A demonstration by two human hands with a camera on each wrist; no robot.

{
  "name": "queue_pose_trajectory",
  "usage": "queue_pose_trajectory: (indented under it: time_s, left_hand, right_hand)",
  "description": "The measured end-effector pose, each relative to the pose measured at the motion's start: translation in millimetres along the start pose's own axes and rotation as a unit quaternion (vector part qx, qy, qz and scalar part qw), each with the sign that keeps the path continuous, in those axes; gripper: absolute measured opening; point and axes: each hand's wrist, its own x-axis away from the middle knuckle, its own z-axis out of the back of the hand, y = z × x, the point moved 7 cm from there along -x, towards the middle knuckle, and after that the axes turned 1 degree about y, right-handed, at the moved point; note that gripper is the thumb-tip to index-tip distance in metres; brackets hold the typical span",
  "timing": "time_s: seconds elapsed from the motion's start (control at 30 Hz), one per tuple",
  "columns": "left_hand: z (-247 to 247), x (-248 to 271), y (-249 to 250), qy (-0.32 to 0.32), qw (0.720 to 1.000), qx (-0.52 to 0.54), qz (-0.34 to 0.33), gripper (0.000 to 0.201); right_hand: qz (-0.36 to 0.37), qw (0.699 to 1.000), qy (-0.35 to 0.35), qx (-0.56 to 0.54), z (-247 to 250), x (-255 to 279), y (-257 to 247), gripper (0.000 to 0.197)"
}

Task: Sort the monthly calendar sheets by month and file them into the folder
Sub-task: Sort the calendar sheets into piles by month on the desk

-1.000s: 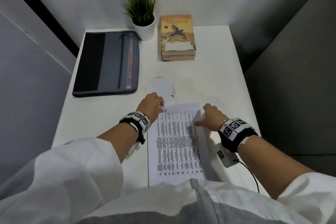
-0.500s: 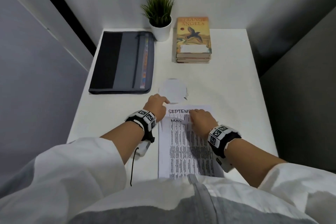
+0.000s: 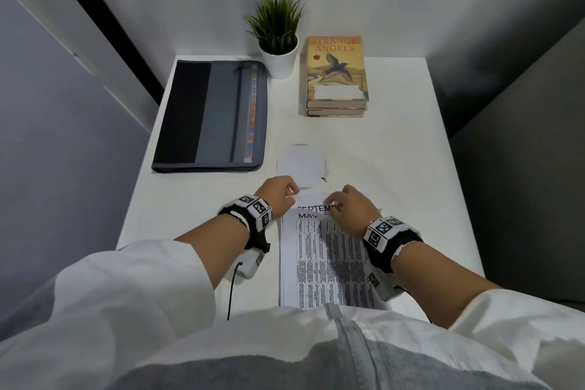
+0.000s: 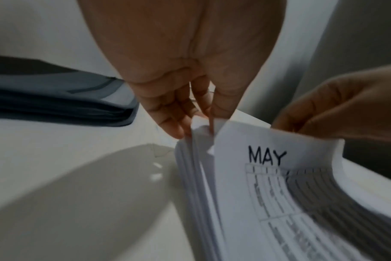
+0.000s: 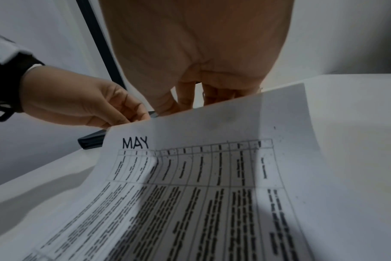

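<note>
At the lower centre of the head view a stack of calendar sheets (image 3: 326,263) lies on the white table (image 3: 395,152), its near end hidden under the person's white shirt. The top sheet, headed MAY (image 4: 267,158), is bent up at its far edge, and behind it the heading of a sheet marked SEPTEMBER (image 3: 318,208) shows in part.

The left hand (image 3: 274,195) sits at the stack's upper left corner. In the left wrist view its fingers (image 4: 174,120) are curled, with the fingertips among the fanned corners of several sheets — pinching them, thumb above.

The right hand (image 3: 349,207) is at the top edge of the MAY sheet, right of centre. In the right wrist view its fingertips go behind the raised edge of the paper, so the grip itself is hidden; from the head view the fingers (image 3: 330,201) curl down over that edge and the sheet curves up under them — it seems held there.

The folder (image 3: 215,114), dark grey with a black band and a strip of coloured tabs, lies closed in the upper left of the table, well apart from the stack. A round white disc (image 3: 300,165) rests just beyond the sheets. At the far edge stand a potted plant (image 3: 277,38) and, to its right, a pile of books (image 3: 336,76).
</note>
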Motion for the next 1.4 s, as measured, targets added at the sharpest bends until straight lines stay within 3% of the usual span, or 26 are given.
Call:
queue_pose_trajectory:
  time_s: [0.2, 0.4, 0.5, 0.63, 0.77, 0.87, 0.97, 1.17, 1.4]
  left_hand:
    - [-11.5, -5.0, -3.3, -0.036, 0.999, -0.005, 0.008, 0.016]
    - [-2.7, -8.1, 9.2, -0.003, 0.999, 0.047, 0.006, 0.011]
    - [-1.6, -9.4, 9.8, -0.013, 0.998, 0.050, 0.019, 0.016]
    - [-0.1, -8.7, 4.3, -0.020, 0.999, 0.038, 0.013, 0.013]
    - [3.7, -7.8, 5.3, -0.002, 1.000, 0.023, 0.001, 0.013]
    - [6.3, -5.3, 7.8, 0.017, 0.999, 0.031, -0.011, 0.012]
    - [10.2, -1.2, 9.6, 0.034, 0.998, 0.049, -0.024, 0.011]
    - [8.2, 2.9, 11.3, 0.006, 0.996, 0.089, -0.022, 0.004]
    - [3.2, 4.4, 7.4, -0.006, 0.994, 0.109, 0.010, 0.015]
  right_hand:
    - [-0.005, 1.000, 0.011, -0.009, -2.5, 4.1, 3.0, 0.021]
    - [0.004, 0.997, 0.046, 0.056, 12.0, 2.2, -1.7, 0.011]
    - [0.010, 0.999, 0.032, 0.019, 11.4, 0.6, -2.5, 0.004]
    - [0.064, 0.998, -0.022, -0.010, 8.3, 6.0, -9.8, 0.019]
    - [0.010, 0.998, -0.016, -0.060, 11.2, 6.8, -5.3, 0.042]
    - [-0.012, 0.996, 0.021, -0.087, 14.8, 6.0, -0.9, 0.018]
    - [-0.004, 0.997, 0.013, -0.075, 11.4, 4.9, -2.4, 0.028]
    - [-0.002, 0.999, 0.011, -0.038, 6.2, 5.5, -0.4, 0.035]
    - [0.032, 0.998, 0.057, -0.002, 12.8, 8.8, -2.1, 0.011]
